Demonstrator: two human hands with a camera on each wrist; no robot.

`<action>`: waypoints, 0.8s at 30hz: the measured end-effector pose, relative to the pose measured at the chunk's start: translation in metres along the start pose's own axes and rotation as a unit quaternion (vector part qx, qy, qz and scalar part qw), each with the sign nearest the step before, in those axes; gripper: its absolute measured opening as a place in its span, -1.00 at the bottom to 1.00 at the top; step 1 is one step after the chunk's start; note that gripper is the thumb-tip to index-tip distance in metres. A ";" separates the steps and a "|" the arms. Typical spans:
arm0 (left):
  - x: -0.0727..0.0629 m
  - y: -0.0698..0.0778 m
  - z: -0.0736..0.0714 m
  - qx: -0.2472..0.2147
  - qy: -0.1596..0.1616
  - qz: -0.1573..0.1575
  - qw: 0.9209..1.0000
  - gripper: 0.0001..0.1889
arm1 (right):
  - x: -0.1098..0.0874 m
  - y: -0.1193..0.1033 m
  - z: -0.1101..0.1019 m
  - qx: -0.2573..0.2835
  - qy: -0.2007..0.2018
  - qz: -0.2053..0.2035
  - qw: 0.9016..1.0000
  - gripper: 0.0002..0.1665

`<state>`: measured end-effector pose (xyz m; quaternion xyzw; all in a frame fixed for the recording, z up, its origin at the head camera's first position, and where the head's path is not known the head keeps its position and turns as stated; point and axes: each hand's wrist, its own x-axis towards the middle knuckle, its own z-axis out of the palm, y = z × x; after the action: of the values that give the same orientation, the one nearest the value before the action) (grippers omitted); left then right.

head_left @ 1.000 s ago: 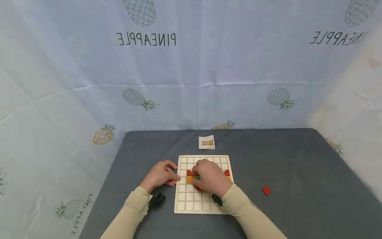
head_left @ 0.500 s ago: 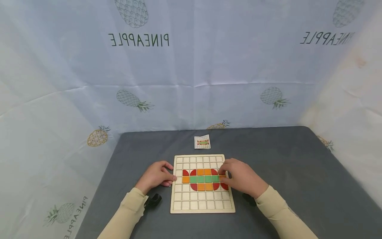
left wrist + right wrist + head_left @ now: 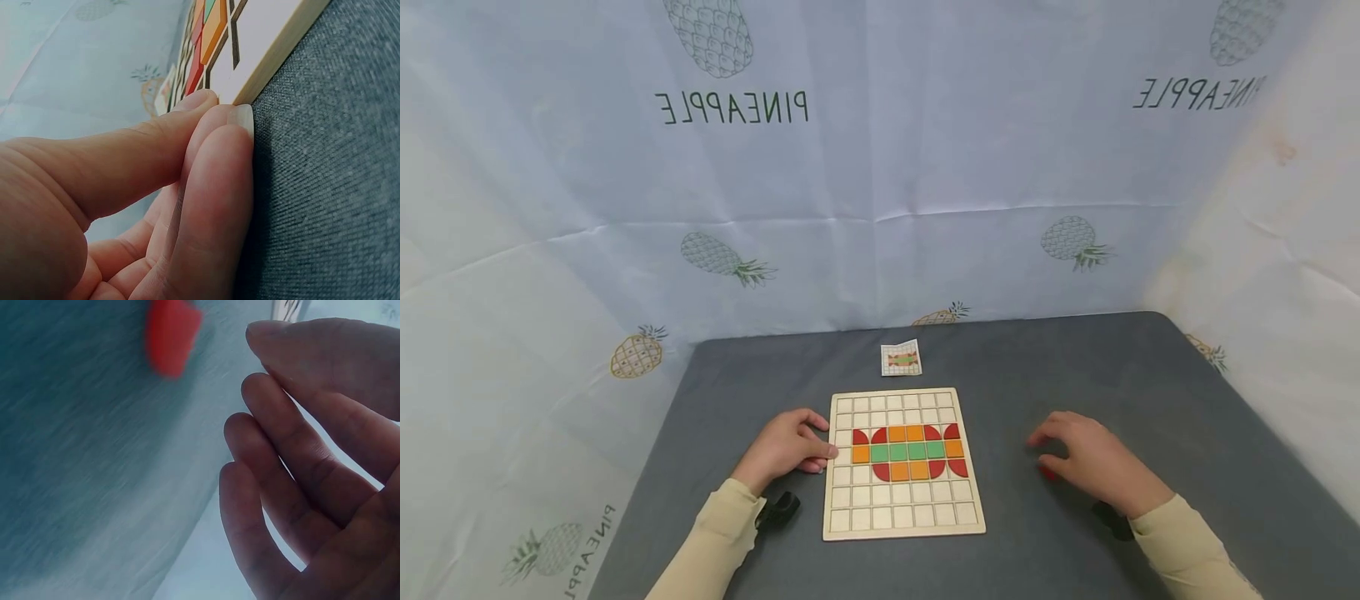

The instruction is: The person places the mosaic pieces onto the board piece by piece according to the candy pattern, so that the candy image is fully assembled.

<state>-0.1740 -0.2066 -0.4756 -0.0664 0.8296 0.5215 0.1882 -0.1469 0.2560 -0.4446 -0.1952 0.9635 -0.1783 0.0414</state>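
A wooden grid board (image 3: pixel 904 517) lies on the dark cloth, with red, orange and green tiles (image 3: pixel 907 452) set in its middle rows. At its left edge, my left hand (image 3: pixel 784 446) pinches the rim between thumb and fingers; the left wrist view shows the thumb tip (image 3: pixel 199 100) against the board's edge. To the right of the board, my right hand (image 3: pixel 1093 461) hovers over the table, fingers loosely bent and holding nothing. A loose red tile (image 3: pixel 172 337) lies on the cloth just below its fingers, apart from them and mostly hidden in the head view.
Behind the board lies a small pattern card (image 3: pixel 901 358) printed with a coloured grid design. A pale curtain (image 3: pixel 880 167) with pineapple prints hangs at the table's back and sides. Grey cloth covers the table (image 3: pixel 760 375).
My right hand has left the tiles on the board and moved right to above the loose red tile. My left hand has stayed at the board's left edge. The view has shifted slightly.
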 end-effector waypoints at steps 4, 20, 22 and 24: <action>0.000 -0.001 0.001 0.002 0.002 0.000 1.000 -0.51 | -0.008 0.009 -0.002 0.002 -0.011 0.002 1.000 -0.69; -0.001 0.000 0.001 0.005 0.005 0.000 1.000 -0.51 | -0.014 0.019 0.005 0.029 -0.042 0.011 0.999 -0.66; -0.001 0.000 0.002 0.006 0.006 0.000 1.000 -0.52 | -0.011 0.020 0.007 0.031 -0.041 0.008 0.999 -0.69; -0.001 0.000 0.002 0.008 0.009 -0.001 1.000 -0.52 | -0.009 0.020 0.008 0.034 -0.039 0.002 0.999 -0.71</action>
<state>-0.1728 -0.2054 -0.4760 -0.0700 0.8351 0.5143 0.1820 -0.1447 0.2740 -0.4594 -0.1989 0.9548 -0.2036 0.0861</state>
